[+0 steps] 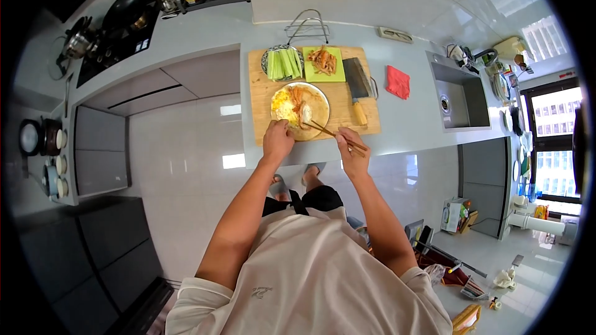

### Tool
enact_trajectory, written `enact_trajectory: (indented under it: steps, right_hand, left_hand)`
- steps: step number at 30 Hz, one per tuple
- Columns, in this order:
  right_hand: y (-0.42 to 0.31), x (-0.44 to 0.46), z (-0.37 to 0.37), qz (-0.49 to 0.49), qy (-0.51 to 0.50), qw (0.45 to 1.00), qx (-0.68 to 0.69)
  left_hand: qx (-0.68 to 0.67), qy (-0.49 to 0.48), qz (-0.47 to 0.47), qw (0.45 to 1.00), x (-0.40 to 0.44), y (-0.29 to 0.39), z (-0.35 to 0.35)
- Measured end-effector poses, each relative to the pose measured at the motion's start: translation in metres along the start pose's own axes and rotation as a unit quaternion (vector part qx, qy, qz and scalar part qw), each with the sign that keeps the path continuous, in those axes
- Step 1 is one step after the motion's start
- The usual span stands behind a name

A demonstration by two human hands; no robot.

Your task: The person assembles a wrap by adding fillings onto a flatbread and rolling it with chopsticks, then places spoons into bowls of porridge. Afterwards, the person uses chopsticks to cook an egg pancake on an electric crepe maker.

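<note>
Flatbread: laid on the board under toppings.
Chopsticks: clamped in the right hand, tips held over the flatbread.
Left hand: placed at its near edge; grip cannot be told.

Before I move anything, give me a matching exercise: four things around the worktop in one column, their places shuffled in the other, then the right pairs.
Things
1. chopsticks
2. cleaver
3. red cloth
4. green vegetable sticks

Places
A. on the counter, between the cutting board and the sink
B. on the patterned plate
C. in the right hand
D. along the cutting board's right side, handle toward the person

Right pairs: 1-C, 2-D, 3-A, 4-B
</note>
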State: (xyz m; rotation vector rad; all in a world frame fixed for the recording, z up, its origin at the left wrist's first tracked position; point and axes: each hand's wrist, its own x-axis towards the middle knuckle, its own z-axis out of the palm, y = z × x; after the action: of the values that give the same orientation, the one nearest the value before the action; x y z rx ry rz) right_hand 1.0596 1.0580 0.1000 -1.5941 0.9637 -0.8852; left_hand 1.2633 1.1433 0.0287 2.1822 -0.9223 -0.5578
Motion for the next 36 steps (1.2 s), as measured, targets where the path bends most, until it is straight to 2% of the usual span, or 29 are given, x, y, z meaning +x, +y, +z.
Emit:
enact_trajectory:
  steps: [2,5,11,14,17,20,26,29,32,35,36]
  right_hand:
    - [0.000,-0.007,-0.007,0.033,-0.018,0.999,-0.019]
    - [0.011,-0.014,-0.015,0.019,-0.066,0.997,-0.024]
    - [0.015,-0.022,-0.017,0.025,-0.029,0.999,0.023]
    - [-0.004,-0.018,-0.015,0.000,0.008,0.999,-0.034]
    - [-0.001,-0.011,-0.006,-0.011,0.002,1.000,-0.018]
    - [0.009,-0.010,-0.001,0.012,-0.032,0.999,0.000]
    - [0.020,-0.011,-0.009,0.063,-0.002,0.997,0.042]
    - [0.012,-0.008,-0.015,0.027,0.022,0.999,-0.040]
    - [0.010,0.002,-0.011,-0.017,0.048,0.999,-0.018]
    - [0.008,0.009,-0.007,0.006,-0.029,0.998,-0.057]
    - [0.012,0.008,-0.007,0.013,-0.036,0.999,-0.032]
  left_hand:
    - [0.007,-0.008,0.006,1.000,-0.001,-0.001,0.003]
    - [0.002,-0.013,0.017,1.000,-0.002,-0.003,0.007]
    - [0.013,-0.039,0.015,0.999,0.001,0.002,0.007]
    - [0.010,-0.024,0.035,0.999,0.002,-0.001,0.010]
    - [0.015,-0.031,0.028,0.999,0.003,0.000,0.009]
    - [0.009,-0.026,0.032,0.999,0.005,-0.003,0.009]
    - [0.008,-0.022,0.024,0.999,0.005,0.004,0.002]
    - [0.008,-0.020,0.027,0.999,0.009,0.001,0.007]
    - [0.010,-0.019,0.022,1.000,0.012,-0.001,0.008]
    - [0.008,-0.017,0.012,1.000,0.015,-0.001,0.008]
    - [0.006,-0.017,0.012,1.000,0.015,0.000,0.008]
